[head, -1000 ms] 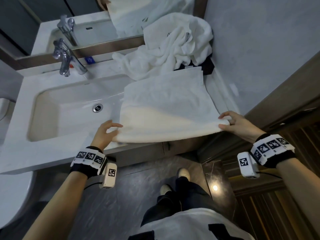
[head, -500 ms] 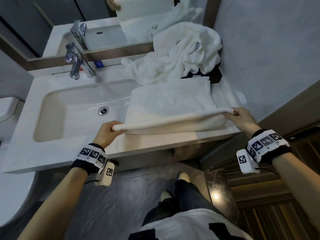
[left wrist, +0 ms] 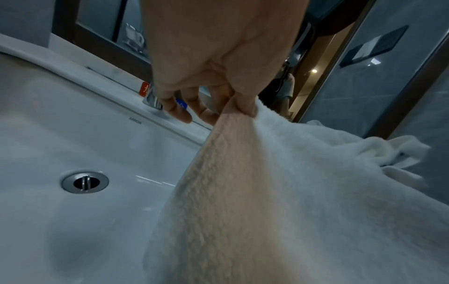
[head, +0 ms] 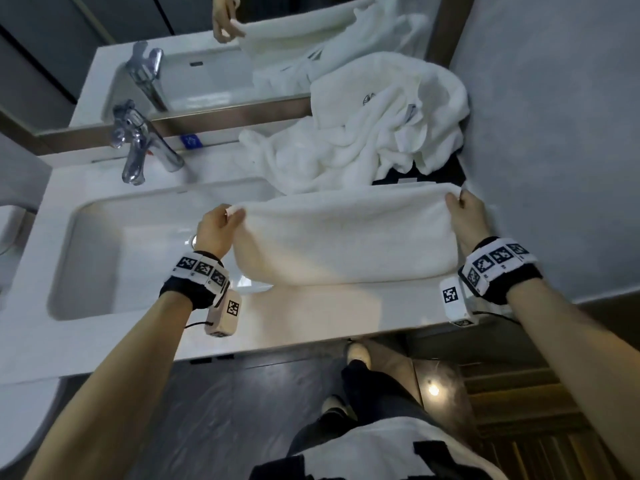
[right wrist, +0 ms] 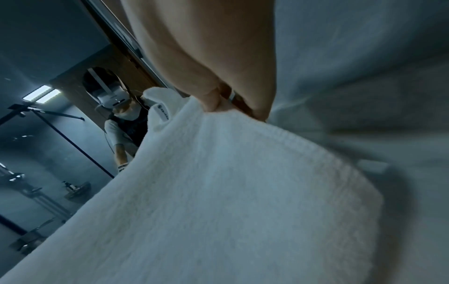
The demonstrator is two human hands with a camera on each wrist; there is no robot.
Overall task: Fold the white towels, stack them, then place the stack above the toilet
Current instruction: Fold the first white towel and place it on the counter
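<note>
A white towel [head: 346, 237] lies folded over itself on the right part of the white counter [head: 329, 317], partly overhanging the basin. My left hand [head: 221, 226] pinches its far left corner between thumb and fingers, seen close in the left wrist view [left wrist: 240, 107] with the towel [left wrist: 267, 192] hanging below. My right hand [head: 462, 209] pinches the far right corner, also shown in the right wrist view [right wrist: 233, 109] above the towel [right wrist: 218, 192]. Behind it a heap of unfolded white towels [head: 374, 133] rests against the mirror and the right wall.
The sink basin [head: 138, 244] with its drain [left wrist: 85, 182] lies to the left, a chrome tap [head: 138, 143] behind it. A grey wall [head: 554, 133] closes the right side. Part of the white toilet [head: 20, 424] shows at the lower left. A dark tray [head: 446, 171] sits under the heap.
Both hands have lifted the towel's near edge and carried it away from me over the far edge, folding the towel in half. The view has moved closer to the counter.
</note>
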